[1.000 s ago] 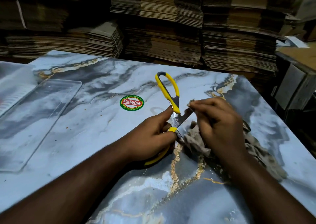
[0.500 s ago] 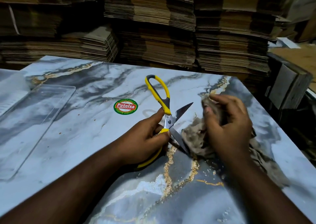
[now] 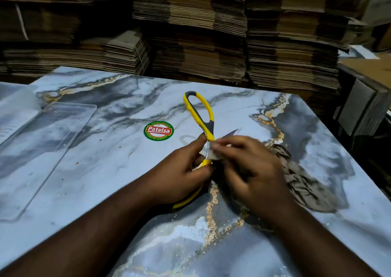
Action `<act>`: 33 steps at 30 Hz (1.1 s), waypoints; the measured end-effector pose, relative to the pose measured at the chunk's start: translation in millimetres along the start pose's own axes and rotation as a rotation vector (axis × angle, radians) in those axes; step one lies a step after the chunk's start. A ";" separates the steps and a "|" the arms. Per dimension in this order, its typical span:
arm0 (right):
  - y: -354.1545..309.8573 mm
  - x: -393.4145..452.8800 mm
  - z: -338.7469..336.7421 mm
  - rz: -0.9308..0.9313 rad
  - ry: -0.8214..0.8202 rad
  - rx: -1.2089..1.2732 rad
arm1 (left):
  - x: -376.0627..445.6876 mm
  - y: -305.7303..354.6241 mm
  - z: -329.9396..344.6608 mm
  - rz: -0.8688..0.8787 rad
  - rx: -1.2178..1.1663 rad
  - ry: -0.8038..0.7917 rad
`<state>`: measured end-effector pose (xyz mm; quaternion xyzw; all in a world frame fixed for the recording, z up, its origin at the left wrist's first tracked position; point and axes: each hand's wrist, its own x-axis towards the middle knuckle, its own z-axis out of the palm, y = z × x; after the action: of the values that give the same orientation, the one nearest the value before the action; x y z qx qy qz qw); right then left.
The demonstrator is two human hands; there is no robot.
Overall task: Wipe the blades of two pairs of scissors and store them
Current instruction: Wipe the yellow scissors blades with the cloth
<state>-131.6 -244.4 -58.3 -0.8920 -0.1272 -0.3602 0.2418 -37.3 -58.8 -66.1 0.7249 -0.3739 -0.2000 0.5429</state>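
Observation:
One pair of scissors [image 3: 201,116] with yellow and grey handles is spread open above the marbled table [image 3: 105,181]. My left hand [image 3: 182,171] grips its lower handle near the pivot. My right hand [image 3: 247,166] pinches a grey-brown cloth [image 3: 300,181] against the blades close to the pivot. Only one blade tip [image 3: 233,132] pokes out past my right fingers; the rest of the blades is hidden. The cloth trails off to the right on the table. I see no second pair of scissors.
A clear plastic tray [image 3: 46,149] lies on the table at the left. A round Patelsa sticker [image 3: 158,130] sits left of the scissors. Stacks of flattened cardboard [image 3: 190,33] rise behind the table, and boxes [image 3: 364,99] stand at the right edge.
My right hand has slid with the cloth from the blade tips back toward the pivot, covering most of the blades. My left hand keeps its grip on the handle.

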 end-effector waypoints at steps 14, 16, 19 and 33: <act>8.2 -7.1 -2.0 -0.060 -0.140 -0.006 | 1.4 -3.1 -7.6 -0.023 -0.073 0.023; 8.3 -5.4 -0.5 -0.068 -0.135 0.004 | 0.6 -0.5 -7.6 -0.016 -0.045 0.015; 6.4 -2.3 1.0 -0.086 -0.142 -0.004 | 0.2 0.6 -5.3 -0.007 -0.083 0.013; 21.0 -11.3 -24.3 0.025 -0.046 -0.171 | 5.5 -4.1 -0.8 -0.024 -0.442 0.228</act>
<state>-145.3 -275.5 -58.1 -0.9189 -0.0902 -0.3463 0.1660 -31.8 -61.9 -69.1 0.6108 -0.2489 -0.2005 0.7244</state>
